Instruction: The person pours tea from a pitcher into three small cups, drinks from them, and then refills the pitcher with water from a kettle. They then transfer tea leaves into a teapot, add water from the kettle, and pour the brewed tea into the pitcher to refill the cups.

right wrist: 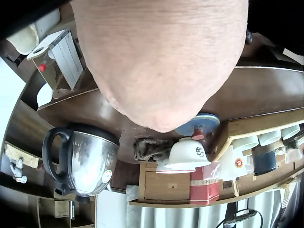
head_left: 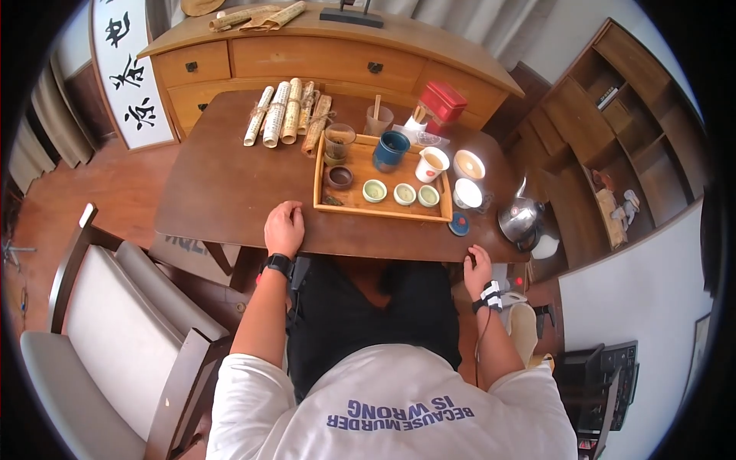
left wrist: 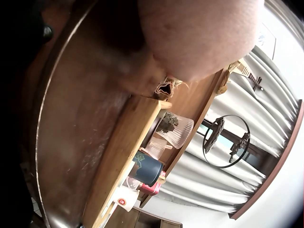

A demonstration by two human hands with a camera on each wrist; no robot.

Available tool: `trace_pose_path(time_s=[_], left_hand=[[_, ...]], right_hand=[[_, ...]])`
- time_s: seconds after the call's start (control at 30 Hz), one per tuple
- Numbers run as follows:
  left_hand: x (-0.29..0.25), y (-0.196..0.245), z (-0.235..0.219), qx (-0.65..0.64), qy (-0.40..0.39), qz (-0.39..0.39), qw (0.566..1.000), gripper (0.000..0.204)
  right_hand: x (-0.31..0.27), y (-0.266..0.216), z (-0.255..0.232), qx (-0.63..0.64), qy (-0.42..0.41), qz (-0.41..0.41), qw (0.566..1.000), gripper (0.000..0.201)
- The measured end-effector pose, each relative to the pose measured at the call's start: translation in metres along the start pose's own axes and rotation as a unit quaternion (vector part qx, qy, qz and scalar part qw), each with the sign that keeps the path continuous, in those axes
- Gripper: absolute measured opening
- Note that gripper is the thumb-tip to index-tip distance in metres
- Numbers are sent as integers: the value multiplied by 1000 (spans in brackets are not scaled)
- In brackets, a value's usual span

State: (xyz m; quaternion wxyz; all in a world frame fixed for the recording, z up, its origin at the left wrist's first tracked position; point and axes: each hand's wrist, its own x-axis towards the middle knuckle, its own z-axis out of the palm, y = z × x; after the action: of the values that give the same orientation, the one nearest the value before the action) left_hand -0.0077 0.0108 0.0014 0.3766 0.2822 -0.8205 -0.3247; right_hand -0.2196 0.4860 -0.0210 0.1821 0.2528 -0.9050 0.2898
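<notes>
The wooden tray (head_left: 383, 214) lies on the brown table (head_left: 222, 195), at two o'clock from the left hand (head_left: 284, 228) and between ten and eleven from the right hand (head_left: 478, 268). Both hands rest at the table's edge, relaxed and gripping nothing. At the right hand's eleven o'clock sits a blue lid (head_left: 458, 224).

The bench (head_left: 222, 169) is dark brown, the tray (head_left: 358, 205) honey yellow; the canister (head_left: 391, 157) is deep blue, the three cups (head_left: 374, 191) pale green, the pitcher (head_left: 431, 170) white with a red emblem, the lid (head_left: 458, 224) blue with a red knob (right wrist: 198, 134), the kettle (head_left: 520, 218) silver and black, the box (head_left: 442, 105) red, the scrolls (head_left: 274, 119) cream with dark script.
</notes>
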Motion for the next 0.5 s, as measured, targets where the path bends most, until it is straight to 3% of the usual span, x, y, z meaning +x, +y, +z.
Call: trace_pose_path(time_s=[0.17, 0.27, 0.3, 0.5], left_hand=[[0, -4, 3, 14, 14, 27, 999, 15], [0, -1, 3, 24, 4, 14, 1000, 12], [0, 0, 3, 28, -1, 6, 1000, 11], [1, 5, 4, 63, -2, 33, 997, 9]], right_hand=[[4, 11, 1, 23, -6, -3, 1000, 26], [9, 18, 3, 107, 4, 106, 988, 26], [9, 20, 2, 112, 11, 107, 988, 26], [49, -58, -21, 117, 16, 37, 992, 26]])
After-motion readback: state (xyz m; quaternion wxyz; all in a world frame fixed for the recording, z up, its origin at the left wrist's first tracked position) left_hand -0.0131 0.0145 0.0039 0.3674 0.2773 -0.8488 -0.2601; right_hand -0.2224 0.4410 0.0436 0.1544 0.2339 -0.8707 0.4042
